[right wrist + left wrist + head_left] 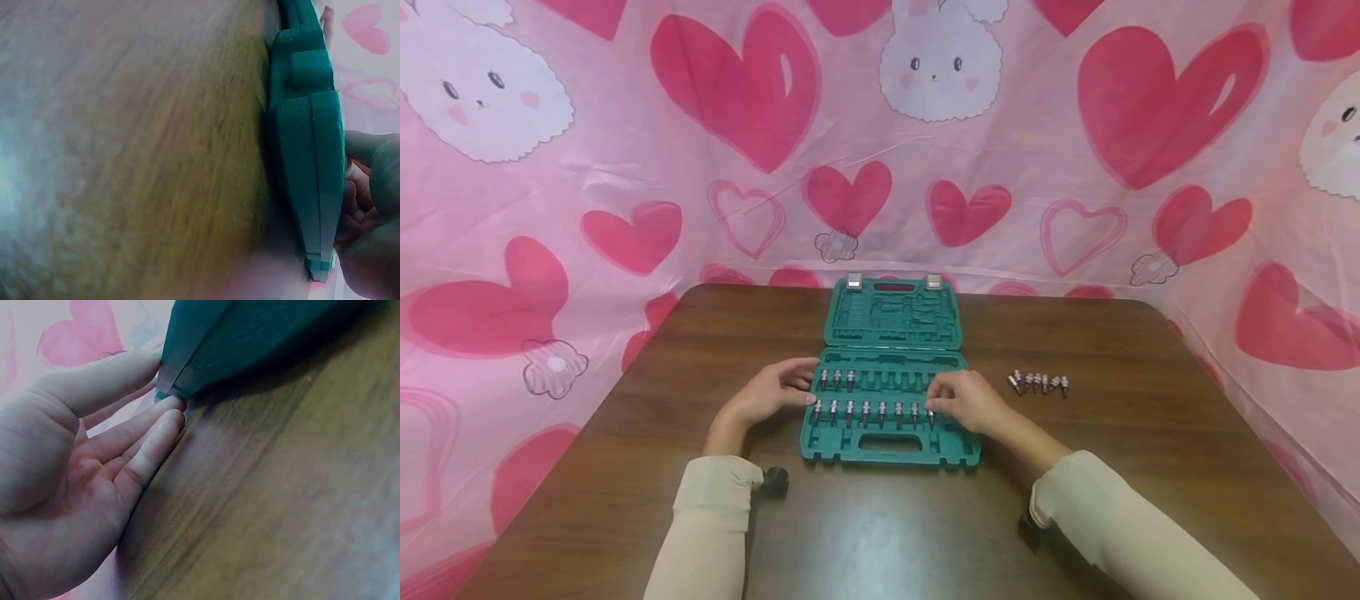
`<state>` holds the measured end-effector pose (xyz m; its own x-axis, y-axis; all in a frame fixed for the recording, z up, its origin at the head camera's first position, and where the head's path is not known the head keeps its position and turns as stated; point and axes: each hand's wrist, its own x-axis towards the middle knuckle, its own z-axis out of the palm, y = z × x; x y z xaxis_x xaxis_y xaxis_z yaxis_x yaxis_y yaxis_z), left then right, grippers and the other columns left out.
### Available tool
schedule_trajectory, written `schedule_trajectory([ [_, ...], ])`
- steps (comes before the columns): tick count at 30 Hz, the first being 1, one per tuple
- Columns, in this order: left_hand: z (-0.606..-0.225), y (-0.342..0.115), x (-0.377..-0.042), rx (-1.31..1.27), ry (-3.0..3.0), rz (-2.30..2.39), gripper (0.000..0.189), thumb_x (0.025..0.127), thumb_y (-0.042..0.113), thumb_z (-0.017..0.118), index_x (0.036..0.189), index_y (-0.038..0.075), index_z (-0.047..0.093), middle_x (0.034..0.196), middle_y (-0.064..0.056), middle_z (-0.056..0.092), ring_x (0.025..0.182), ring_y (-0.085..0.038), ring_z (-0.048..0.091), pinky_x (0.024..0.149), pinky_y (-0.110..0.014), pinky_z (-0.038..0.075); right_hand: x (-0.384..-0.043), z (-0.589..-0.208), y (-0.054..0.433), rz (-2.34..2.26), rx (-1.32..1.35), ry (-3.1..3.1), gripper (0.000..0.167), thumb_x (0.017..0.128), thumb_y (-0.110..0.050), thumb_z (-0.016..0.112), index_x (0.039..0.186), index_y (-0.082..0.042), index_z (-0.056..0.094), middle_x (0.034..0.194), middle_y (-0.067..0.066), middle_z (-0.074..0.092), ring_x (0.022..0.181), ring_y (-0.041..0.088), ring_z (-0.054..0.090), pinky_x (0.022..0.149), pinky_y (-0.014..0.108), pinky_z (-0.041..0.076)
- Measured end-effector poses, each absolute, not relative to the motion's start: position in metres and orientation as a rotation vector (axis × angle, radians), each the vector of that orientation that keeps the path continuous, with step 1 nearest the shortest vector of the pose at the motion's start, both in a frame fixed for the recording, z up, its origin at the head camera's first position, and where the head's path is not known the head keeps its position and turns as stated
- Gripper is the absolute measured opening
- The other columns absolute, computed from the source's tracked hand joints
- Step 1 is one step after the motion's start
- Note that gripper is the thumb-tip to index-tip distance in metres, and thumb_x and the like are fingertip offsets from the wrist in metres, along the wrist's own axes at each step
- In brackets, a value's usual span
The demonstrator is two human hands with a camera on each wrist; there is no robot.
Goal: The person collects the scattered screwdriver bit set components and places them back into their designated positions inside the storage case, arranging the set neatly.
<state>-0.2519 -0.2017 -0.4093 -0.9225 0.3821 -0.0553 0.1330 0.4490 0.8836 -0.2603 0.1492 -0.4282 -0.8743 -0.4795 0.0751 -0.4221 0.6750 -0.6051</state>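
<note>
A green plastic case (842,454) lies unfolded on the table, its lid (891,321) laid back. Silver bit sockets with dark tips stand in two rows: three (837,380) at the upper left, several (866,414) along the lower row. With its fingertips, my right hand (966,400) pinches a bit socket (931,415) at the right end of the lower row. My left hand (767,392) touches the case's left edge with thumb and fairly straight fingers; the left wrist view shows them against the case side (219,347). From the right wrist, the case wall (303,156) hides the fingertips.
Several loose bit sockets (1037,383) lie in a group on the brown wooden table (1120,433), right of the case. Two silver latches (933,282) sit on the lid's far edge. Pink heart-patterned cloth (865,142) hangs behind and beside the table.
</note>
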Motion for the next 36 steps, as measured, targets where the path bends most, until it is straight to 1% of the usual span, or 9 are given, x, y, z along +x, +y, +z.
schedule_trajectory([
  [9,-0.410,-0.203,-0.252,0.445,2.454,1.464,0.061,0.089,0.010,0.071,0.143,0.002,0.044,0.126,-0.020,0.057,0.115,-0.038,0.053,0.098,-0.052,0.042,-0.261,-0.431,0.149,-1.007,-0.724,2.795,0.009,0.087,-0.018,0.074,0.085,-0.018,0.065,0.064,-0.005,0.053,0.060,0.013,0.049,0.055,0.031,0.042],
  [15,-0.430,-0.208,-0.265,0.448,2.459,1.477,0.063,0.089,0.011,0.071,0.144,0.003,0.044,0.126,-0.018,0.058,0.114,-0.037,0.053,0.099,-0.053,0.042,-0.261,-0.431,0.148,-1.034,-0.728,2.800,0.009,0.087,-0.016,0.074,0.084,-0.017,0.065,0.065,-0.004,0.053,0.060,0.013,0.049,0.056,0.032,0.043],
  [19,-0.441,-0.211,-0.271,0.443,2.477,1.481,0.063,0.088,0.015,0.073,0.144,0.008,0.045,0.125,-0.015,0.059,0.113,-0.033,0.054,0.099,-0.053,0.042,-0.260,-0.431,0.148,-1.045,-0.716,2.791,0.009,0.088,-0.015,0.073,0.084,-0.017,0.065,0.065,-0.004,0.053,0.061,0.014,0.049,0.056,0.032,0.043],
  [24,-0.442,-0.213,-0.271,0.439,2.493,1.472,0.062,0.087,0.019,0.074,0.143,0.013,0.048,0.124,-0.011,0.060,0.112,-0.029,0.055,0.098,-0.050,0.043,-0.262,-0.431,0.146,-1.031,-0.711,2.796,0.010,0.087,-0.015,0.074,0.084,-0.017,0.065,0.065,-0.004,0.053,0.060,0.014,0.049,0.056,0.032,0.043],
  [30,-0.442,-0.214,-0.270,0.455,2.495,1.478,0.061,0.087,0.019,0.074,0.142,0.012,0.048,0.122,-0.010,0.060,0.111,-0.029,0.056,0.098,-0.050,0.043,-0.264,-0.435,0.146,-1.046,-0.710,2.812,0.011,0.086,-0.015,0.075,0.083,-0.019,0.065,0.064,-0.004,0.053,0.060,0.014,0.049,0.056,0.032,0.043],
  [36,-0.443,-0.213,-0.271,0.476,2.497,1.463,0.063,0.087,0.020,0.075,0.143,0.011,0.048,0.123,-0.010,0.060,0.110,-0.028,0.056,0.096,-0.048,0.045,-0.262,-0.435,0.155,-1.195,-0.644,2.808,0.008,0.086,-0.013,0.074,0.084,-0.016,0.067,0.064,-0.002,0.054,0.059,0.016,0.050,0.054,0.032,0.043],
])
